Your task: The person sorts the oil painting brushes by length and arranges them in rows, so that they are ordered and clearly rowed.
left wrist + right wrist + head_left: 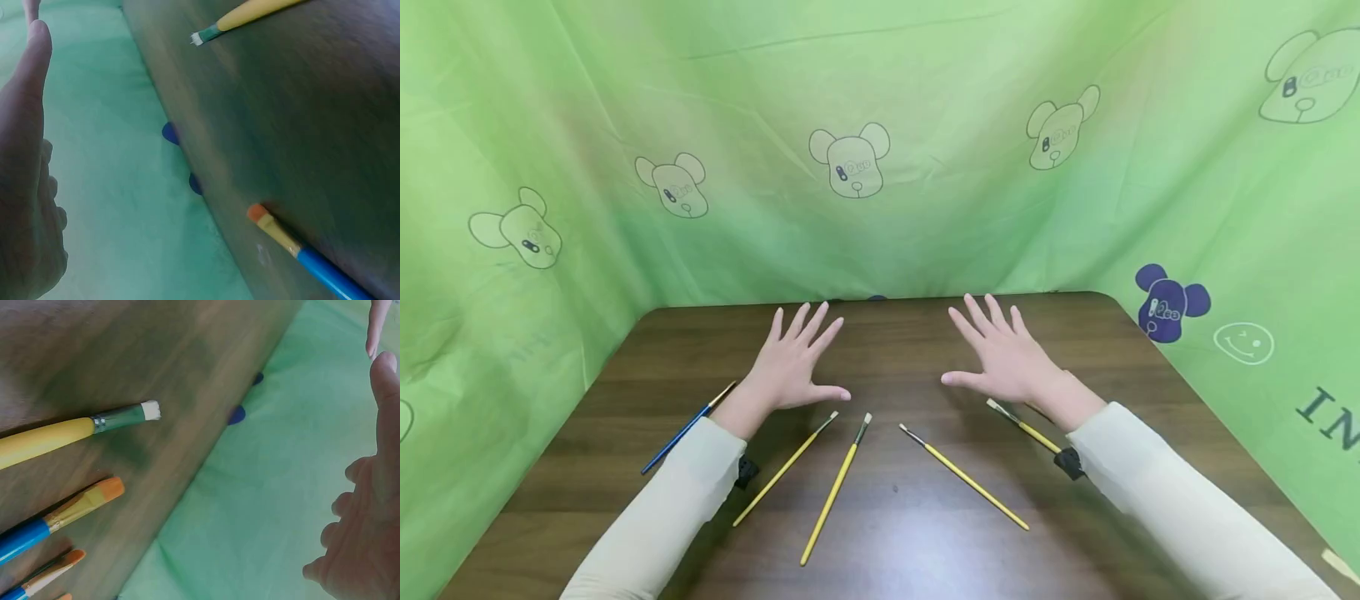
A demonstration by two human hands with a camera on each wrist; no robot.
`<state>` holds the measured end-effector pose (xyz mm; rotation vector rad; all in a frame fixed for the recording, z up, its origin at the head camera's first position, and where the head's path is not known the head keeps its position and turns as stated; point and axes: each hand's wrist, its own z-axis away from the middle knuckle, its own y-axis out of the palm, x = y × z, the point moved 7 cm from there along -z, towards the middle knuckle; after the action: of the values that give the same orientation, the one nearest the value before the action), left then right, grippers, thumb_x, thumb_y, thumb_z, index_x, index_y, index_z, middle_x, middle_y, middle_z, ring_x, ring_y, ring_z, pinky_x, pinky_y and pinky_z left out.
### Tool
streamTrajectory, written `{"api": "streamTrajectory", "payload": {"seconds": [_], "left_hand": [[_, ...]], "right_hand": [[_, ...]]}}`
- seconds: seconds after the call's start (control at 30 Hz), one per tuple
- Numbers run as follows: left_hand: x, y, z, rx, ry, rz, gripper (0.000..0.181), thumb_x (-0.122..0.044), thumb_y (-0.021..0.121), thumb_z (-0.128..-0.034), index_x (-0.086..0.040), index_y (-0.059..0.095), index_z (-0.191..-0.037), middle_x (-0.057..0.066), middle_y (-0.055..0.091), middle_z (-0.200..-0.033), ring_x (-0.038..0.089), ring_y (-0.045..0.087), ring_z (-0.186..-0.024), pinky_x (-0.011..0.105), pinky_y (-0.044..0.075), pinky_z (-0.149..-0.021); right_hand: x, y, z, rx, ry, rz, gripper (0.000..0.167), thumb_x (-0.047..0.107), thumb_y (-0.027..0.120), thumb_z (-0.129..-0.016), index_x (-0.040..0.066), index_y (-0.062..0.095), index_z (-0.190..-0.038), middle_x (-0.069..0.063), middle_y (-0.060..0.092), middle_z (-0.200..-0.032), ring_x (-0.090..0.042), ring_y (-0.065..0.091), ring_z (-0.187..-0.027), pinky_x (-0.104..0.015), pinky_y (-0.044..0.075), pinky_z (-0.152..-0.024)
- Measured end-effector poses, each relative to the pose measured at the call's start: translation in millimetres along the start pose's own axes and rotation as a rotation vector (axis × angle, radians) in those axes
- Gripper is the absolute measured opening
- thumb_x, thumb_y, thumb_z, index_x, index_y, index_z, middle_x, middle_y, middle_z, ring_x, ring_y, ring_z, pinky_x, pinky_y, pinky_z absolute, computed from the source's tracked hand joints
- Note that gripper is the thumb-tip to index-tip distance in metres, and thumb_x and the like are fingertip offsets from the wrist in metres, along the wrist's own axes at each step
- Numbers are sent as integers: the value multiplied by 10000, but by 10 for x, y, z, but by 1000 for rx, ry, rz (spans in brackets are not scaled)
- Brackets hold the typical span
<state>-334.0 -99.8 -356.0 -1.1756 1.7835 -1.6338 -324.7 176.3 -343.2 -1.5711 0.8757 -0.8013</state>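
My left hand is held over the table with fingers straight and spread, touching nothing. A blue paintbrush lies below its wrist, partly hidden by the sleeve; its orange tip shows in the left wrist view. Two yellow paintbrushes, one thinner and one longer, lie inward of that arm. My right hand is likewise spread and holds nothing. A yellow paintbrush lies left of the right arm, another beneath its wrist. In the right wrist view, blue-handled paintbrushes with orange bristles lie beside a yellow one.
The brushes lie on a dark wooden table with rounded far corners. Green cloth printed with bear heads hangs behind and along both sides. A pale object, cut off by the frame, shows at the lower right edge.
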Motion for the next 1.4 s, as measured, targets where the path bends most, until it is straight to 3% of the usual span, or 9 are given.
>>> {"api": "streamTrajectory", "payload": {"seconds": [0.17, 0.33, 0.57, 0.8, 0.97, 1.1, 1.27, 1.4], "left_hand": [[-26, -6, 123, -15, 47, 12, 1077, -846, 442, -770, -204, 123, -1574, 99, 12, -1620, 335, 20, -1462, 611, -23, -1141], [-45, 30, 320, -41, 89, 75, 1005, -781, 478, -818, -190, 167, -1569, 103, 52, -1618, 340, 66, -1458, 623, 47, -1140], [-76, 122, 640, -29, 117, 264, 944, -622, 626, -847, -188, 191, -1565, 79, 119, -1611, 334, 170, -1442, 592, 112, -1149], [-92, 127, 854, -68, 135, 491, 900, -494, 714, -845, -139, 268, -1542, 63, 247, -1578, 265, 310, -1398, 494, 291, -1125], [-107, 187, 952, -49, 103, 661, 852, -478, 741, -825, -97, 376, -1494, 79, 396, -1503, 297, 393, -1347, 491, 370, -1076], [-122, 265, 979, -13, 60, 786, 770, -383, 778, -818, -26, 464, -1422, 109, 525, -1372, 280, 542, -1188, 449, 475, -970], [-109, 341, 979, 12, -11, 933, 687, -260, 816, -795, 26, 526, -1348, 134, 612, -1208, 235, 589, -959, 303, 549, -732], [-87, 412, 997, 56, -95, 1014, 645, -215, 828, -781, 20, 556, -1317, 131, 636, -1178, 218, 588, -922, 259, 543, -680]], "right_hand": [[68, 14, 147, 4, -34, -1, 986, 710, 497, -870, 111, 136, -1565, -181, 39, -1603, -410, -38, -1441, -657, 17, -1119], [122, 45, 281, -13, -63, -7, 957, 689, 514, -876, 105, 182, -1558, -179, 88, -1599, -425, 25, -1439, -659, 68, -1118], [231, 85, 493, -23, -96, -85, 908, 605, 585, -888, 90, 228, -1546, -185, 154, -1586, -443, 116, -1424, -645, 152, -1115], [299, 112, 656, -68, -89, -256, 865, 524, 657, -880, 86, 288, -1528, -187, 283, -1544, -405, 344, -1352, -573, 338, -1068], [356, 194, 732, -103, -83, -374, 805, 485, 679, -879, 48, 376, -1484, -148, 428, -1472, -334, 447, -1299, -586, 372, -1037], [419, 256, 775, -98, -81, -449, 744, 435, 711, -869, 25, 452, -1434, -119, 520, -1397, -278, 547, -1195, -516, 416, -1025], [458, 354, 786, -7, -41, -650, 664, 370, 734, -865, -16, 520, -1362, -154, 616, -1255, -288, 620, -1040, -397, 551, -848], [457, 448, 784, 69, 2, -800, 619, 300, 767, -843, -65, 552, -1294, -157, 644, -1131, -276, 629, -959, -282, 561, -743]]}}
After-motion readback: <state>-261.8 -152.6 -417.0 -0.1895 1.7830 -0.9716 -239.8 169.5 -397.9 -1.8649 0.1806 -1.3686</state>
